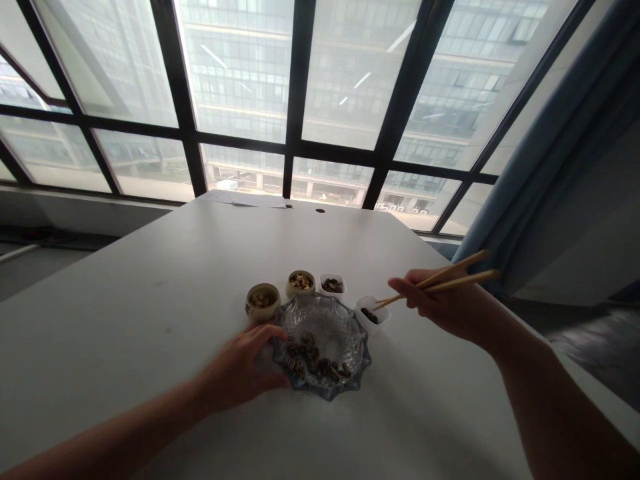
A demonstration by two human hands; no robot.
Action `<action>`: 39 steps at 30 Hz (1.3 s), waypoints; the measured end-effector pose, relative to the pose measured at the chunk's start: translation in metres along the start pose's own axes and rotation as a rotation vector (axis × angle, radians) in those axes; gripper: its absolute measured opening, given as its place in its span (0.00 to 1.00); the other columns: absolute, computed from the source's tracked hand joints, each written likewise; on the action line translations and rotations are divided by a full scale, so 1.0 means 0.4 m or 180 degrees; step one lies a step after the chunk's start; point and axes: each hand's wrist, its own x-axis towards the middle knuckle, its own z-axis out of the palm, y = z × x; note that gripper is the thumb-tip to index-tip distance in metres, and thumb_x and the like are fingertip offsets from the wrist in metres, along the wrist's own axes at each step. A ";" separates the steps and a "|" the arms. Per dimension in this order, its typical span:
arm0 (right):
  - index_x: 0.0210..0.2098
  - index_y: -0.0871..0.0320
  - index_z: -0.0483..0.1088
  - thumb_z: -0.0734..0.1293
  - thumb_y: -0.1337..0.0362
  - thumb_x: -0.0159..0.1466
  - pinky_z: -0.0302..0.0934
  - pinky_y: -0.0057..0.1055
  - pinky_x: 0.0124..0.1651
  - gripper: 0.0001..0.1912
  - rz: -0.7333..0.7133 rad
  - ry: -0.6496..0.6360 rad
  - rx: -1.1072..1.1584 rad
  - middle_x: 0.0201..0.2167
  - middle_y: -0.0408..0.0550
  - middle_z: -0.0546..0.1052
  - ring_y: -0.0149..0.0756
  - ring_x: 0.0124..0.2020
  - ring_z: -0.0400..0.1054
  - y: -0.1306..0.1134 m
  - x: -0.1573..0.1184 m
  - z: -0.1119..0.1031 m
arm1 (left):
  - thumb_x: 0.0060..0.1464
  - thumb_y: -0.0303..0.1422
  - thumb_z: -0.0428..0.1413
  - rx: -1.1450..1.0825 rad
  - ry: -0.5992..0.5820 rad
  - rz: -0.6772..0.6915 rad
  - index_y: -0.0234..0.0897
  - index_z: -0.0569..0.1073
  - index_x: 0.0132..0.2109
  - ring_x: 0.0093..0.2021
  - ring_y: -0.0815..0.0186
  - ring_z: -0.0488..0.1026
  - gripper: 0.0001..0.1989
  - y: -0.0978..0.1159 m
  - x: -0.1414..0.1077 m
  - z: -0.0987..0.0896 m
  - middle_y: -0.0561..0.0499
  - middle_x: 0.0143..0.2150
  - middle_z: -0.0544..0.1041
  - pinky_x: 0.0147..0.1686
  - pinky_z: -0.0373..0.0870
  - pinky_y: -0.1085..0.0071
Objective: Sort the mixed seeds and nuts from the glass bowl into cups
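A wide, clear glass bowl (357, 340) with a scalloped rim sits on the white table, dark brown nut-like pieces lying in its near half. My left hand (243, 360) grips its left edge, fingers at the rim and thumb lower down. Wooden chopsticks (450, 275) are held in my right hand (435, 297). Their tips reach into a small white bowl (383, 319) at the glass bowl's right, touching or just above dark pieces (369, 315). Whether a piece is between the tips is too small to tell.
Behind the glass bowl stand another white bowl (342, 280) with dark flat pieces, a cream cup (290, 288) with pale nuts, and a second cream cup (251, 310) with brownish pieces. Paper (240, 198) lies at the table's (175, 267) far end by the windows. A blue curtain (540, 147) hangs right.
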 end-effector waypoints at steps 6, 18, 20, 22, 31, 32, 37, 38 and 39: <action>0.25 0.59 0.74 0.64 0.37 0.64 0.60 0.25 0.15 0.31 0.0314 -0.0339 0.1434 0.15 0.47 0.73 0.31 0.13 0.66 -0.049 -0.014 0.015 | 0.46 0.43 0.70 0.0017 -0.0035 0.0029 0.44 0.74 0.51 0.50 0.52 0.76 0.26 -0.007 0.000 0.005 0.46 0.51 0.79 0.49 0.74 0.61; 0.25 0.61 0.73 0.65 0.42 0.66 0.61 0.21 0.18 0.28 0.0405 -0.1530 0.1856 0.17 0.46 0.75 0.28 0.16 0.68 -0.074 0.003 0.149 | 0.47 0.42 0.70 0.0006 -0.0114 0.0072 0.43 0.74 0.50 0.50 0.53 0.77 0.25 -0.004 0.003 -0.004 0.45 0.50 0.79 0.49 0.74 0.61; 0.25 0.61 0.73 0.67 0.44 0.66 0.62 0.21 0.19 0.26 0.0263 -0.1454 0.1951 0.19 0.48 0.76 0.29 0.18 0.69 -0.076 0.004 0.171 | 0.47 0.41 0.70 0.0001 -0.0126 0.0052 0.42 0.74 0.50 0.50 0.52 0.76 0.25 -0.001 0.004 -0.005 0.45 0.50 0.79 0.49 0.74 0.61; 0.25 0.61 0.73 0.67 0.45 0.66 0.62 0.22 0.20 0.26 0.0167 -0.1258 0.2014 0.19 0.48 0.76 0.29 0.18 0.70 -0.078 0.004 0.184 | 0.47 0.41 0.69 -0.0019 -0.0111 0.0065 0.42 0.74 0.51 0.50 0.53 0.76 0.25 -0.003 0.004 -0.003 0.45 0.50 0.79 0.49 0.74 0.60; 0.26 0.61 0.72 0.62 0.46 0.70 0.61 0.22 0.19 0.27 -0.0038 -0.0990 0.1976 0.18 0.47 0.75 0.29 0.18 0.69 -0.105 -0.012 0.202 | 0.47 0.41 0.69 -0.0016 -0.0048 0.0100 0.43 0.73 0.51 0.49 0.54 0.76 0.25 -0.010 0.001 0.002 0.46 0.49 0.79 0.49 0.74 0.61; 0.26 0.61 0.72 0.63 0.46 0.70 0.61 0.21 0.19 0.26 -0.0021 -0.1001 0.1953 0.18 0.47 0.75 0.29 0.18 0.69 -0.110 -0.014 0.205 | 0.47 0.41 0.69 -0.0003 -0.0054 0.0095 0.43 0.74 0.51 0.49 0.54 0.77 0.25 -0.008 0.001 0.001 0.46 0.49 0.79 0.49 0.74 0.61; 0.25 0.60 0.70 0.62 0.45 0.70 0.59 0.20 0.17 0.27 0.0078 -0.1012 0.1853 0.18 0.46 0.75 0.28 0.17 0.67 -0.123 -0.016 0.206 | 0.46 0.40 0.69 0.0022 -0.0038 0.0057 0.42 0.74 0.51 0.49 0.54 0.77 0.25 -0.002 0.002 -0.002 0.46 0.49 0.79 0.50 0.74 0.61; 0.25 0.60 0.70 0.62 0.45 0.69 0.58 0.20 0.17 0.27 0.0119 -0.1016 0.1881 0.18 0.46 0.74 0.27 0.16 0.67 -0.123 -0.015 0.202 | 0.46 0.40 0.69 0.0014 -0.0050 0.0047 0.42 0.74 0.51 0.49 0.54 0.77 0.25 0.000 0.002 -0.003 0.46 0.49 0.79 0.50 0.74 0.60; 0.25 0.60 0.70 0.62 0.44 0.69 0.58 0.20 0.17 0.27 0.0173 -0.1008 0.1942 0.18 0.45 0.74 0.27 0.16 0.67 -0.123 -0.014 0.198 | 0.46 0.40 0.69 0.0010 -0.0076 0.0029 0.42 0.74 0.51 0.49 0.53 0.77 0.25 0.002 0.003 -0.005 0.46 0.49 0.79 0.50 0.74 0.60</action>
